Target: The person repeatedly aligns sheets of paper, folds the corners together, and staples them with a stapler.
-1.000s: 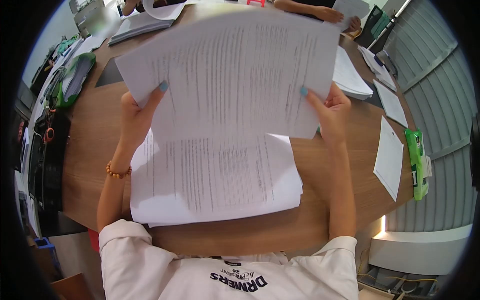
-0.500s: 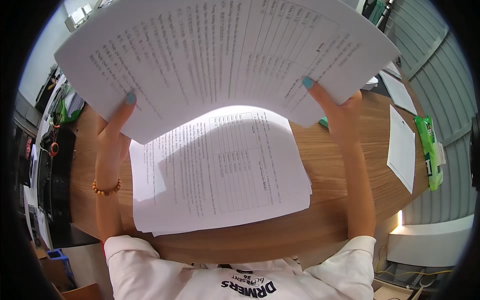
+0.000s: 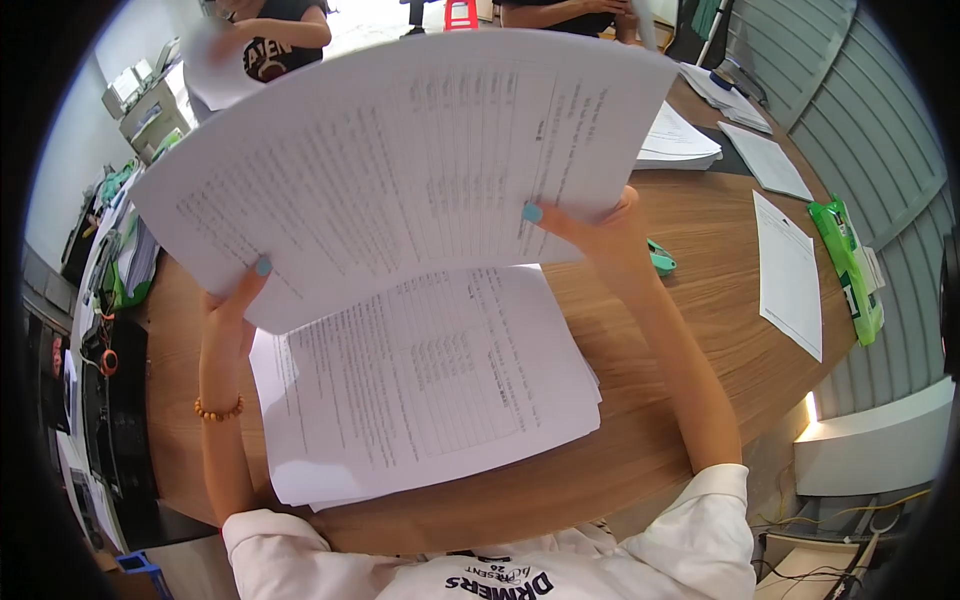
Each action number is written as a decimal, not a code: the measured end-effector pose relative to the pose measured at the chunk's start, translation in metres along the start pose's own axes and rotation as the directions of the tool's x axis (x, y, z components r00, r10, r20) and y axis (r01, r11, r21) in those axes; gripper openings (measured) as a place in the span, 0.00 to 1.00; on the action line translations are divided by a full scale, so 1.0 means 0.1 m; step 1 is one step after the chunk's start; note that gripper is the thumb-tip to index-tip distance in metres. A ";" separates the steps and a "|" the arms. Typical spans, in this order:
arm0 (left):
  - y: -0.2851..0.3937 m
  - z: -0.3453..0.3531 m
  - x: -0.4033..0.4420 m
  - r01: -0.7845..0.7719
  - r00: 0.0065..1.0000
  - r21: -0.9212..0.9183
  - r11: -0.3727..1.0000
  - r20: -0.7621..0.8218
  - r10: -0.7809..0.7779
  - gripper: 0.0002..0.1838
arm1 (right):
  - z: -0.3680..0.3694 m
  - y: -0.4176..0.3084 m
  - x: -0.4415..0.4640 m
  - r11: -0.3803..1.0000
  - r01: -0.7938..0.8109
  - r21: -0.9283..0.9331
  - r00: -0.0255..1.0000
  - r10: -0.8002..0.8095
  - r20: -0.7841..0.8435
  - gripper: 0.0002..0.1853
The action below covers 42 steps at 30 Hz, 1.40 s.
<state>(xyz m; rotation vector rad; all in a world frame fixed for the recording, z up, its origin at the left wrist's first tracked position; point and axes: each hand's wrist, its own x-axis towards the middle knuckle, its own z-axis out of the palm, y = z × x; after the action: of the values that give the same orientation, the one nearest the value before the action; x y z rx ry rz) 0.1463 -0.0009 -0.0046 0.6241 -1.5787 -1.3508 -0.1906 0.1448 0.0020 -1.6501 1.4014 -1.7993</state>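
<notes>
Between my two hands a printed paper sheet [image 3: 400,160] is held up, curved, above the table. My left hand [image 3: 232,300] pinches its lower left side, thumb on the printed face and fingers behind. At its right side my right hand [image 3: 595,228] grips it the same way, fingers mostly hidden. Whether it is one sheet or several I cannot tell. Below lies a stack of printed papers [image 3: 430,390] with a table of lines on the top page; the held paper covers its far edge.
On the wooden table [image 3: 690,300] are a teal-green tool [image 3: 661,258], a loose sheet [image 3: 790,280], a green packet [image 3: 848,270] and more paper piles [image 3: 680,140] at the back right. Two people are across the table. Black equipment [image 3: 120,420] stands at left.
The held paper has come down and flattened somewhat, and my right hand has moved left, closer to my left hand. My view has tilted up, so people across the table now show.
</notes>
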 end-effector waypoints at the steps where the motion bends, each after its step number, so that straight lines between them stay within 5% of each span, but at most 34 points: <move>1: 0.05 0.01 0.01 -0.007 1.000 -0.068 0.998 -0.013 0.006 0.23 | 0.02 -0.06 0.01 0.998 -0.010 0.062 1.000 0.011 -0.019 0.10; 6: -0.01 -0.03 0.03 0.030 0.999 -0.133 0.991 -0.011 -0.032 0.23 | 0.04 -0.05 0.00 0.990 -0.121 0.065 0.992 0.123 -0.018 0.11; 8: -0.07 -0.01 0.07 0.078 0.987 -0.142 0.987 -0.125 -0.097 0.24 | 0.06 -0.02 0.00 0.980 -0.177 0.086 0.984 0.178 -0.009 0.12; 11: -0.01 0.03 0.05 0.052 0.997 -0.145 0.988 -0.053 -0.060 0.24 | 0.05 -0.09 -0.01 0.967 -0.241 0.085 0.970 0.239 0.032 0.12; 24: 0.28 -0.11 -0.03 -0.013 0.995 -0.090 0.996 -0.104 0.003 0.24 | 0.04 -0.34 0.01 0.976 -0.211 0.059 0.977 0.211 0.010 0.12; 27: 0.53 -0.16 -0.27 0.186 0.982 -0.026 0.982 -0.015 -0.186 0.26 | 0.00 -0.53 -0.11 0.959 -0.282 0.003 0.951 0.279 0.136 0.12; 30: 0.47 -0.11 -0.50 0.447 0.885 0.109 0.888 -0.196 -0.422 0.31 | -0.01 -0.56 -0.29 0.913 -0.401 0.071 0.888 0.369 0.276 0.14; 32: 0.30 -0.03 -0.50 -0.018 0.995 0.484 0.875 -0.077 0.063 0.36 | -0.02 -0.45 -0.42 0.883 -0.467 -0.043 0.826 0.453 0.334 0.15; 34: 0.45 0.13 -0.25 -0.254 0.914 0.762 0.596 -0.012 0.405 0.36 | -0.02 -0.39 -0.50 0.890 -0.451 -0.075 0.830 0.448 0.331 0.14; 36: 0.64 0.35 -0.01 -0.388 0.918 0.678 0.625 0.224 0.327 0.28 | -0.02 -0.41 -0.52 0.881 -0.435 -0.186 0.827 0.472 0.306 0.13; 40: 0.46 1.12 0.53 -0.313 0.835 0.311 0.897 0.540 0.104 0.21 | 0.00 -0.48 -0.54 0.876 -0.429 -0.221 0.827 0.479 0.294 0.12; 42: 0.41 1.42 0.67 -0.129 0.796 0.367 0.921 0.592 -0.125 0.20 | 0.01 -0.48 -0.56 0.889 -0.397 -0.227 0.844 0.451 0.290 0.12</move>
<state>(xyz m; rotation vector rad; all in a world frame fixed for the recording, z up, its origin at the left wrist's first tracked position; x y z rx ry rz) -0.0003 0.0206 0.0622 0.4299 -2.4190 -1.3099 -0.1567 0.2093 0.0085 -1.4745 1.6215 -1.1236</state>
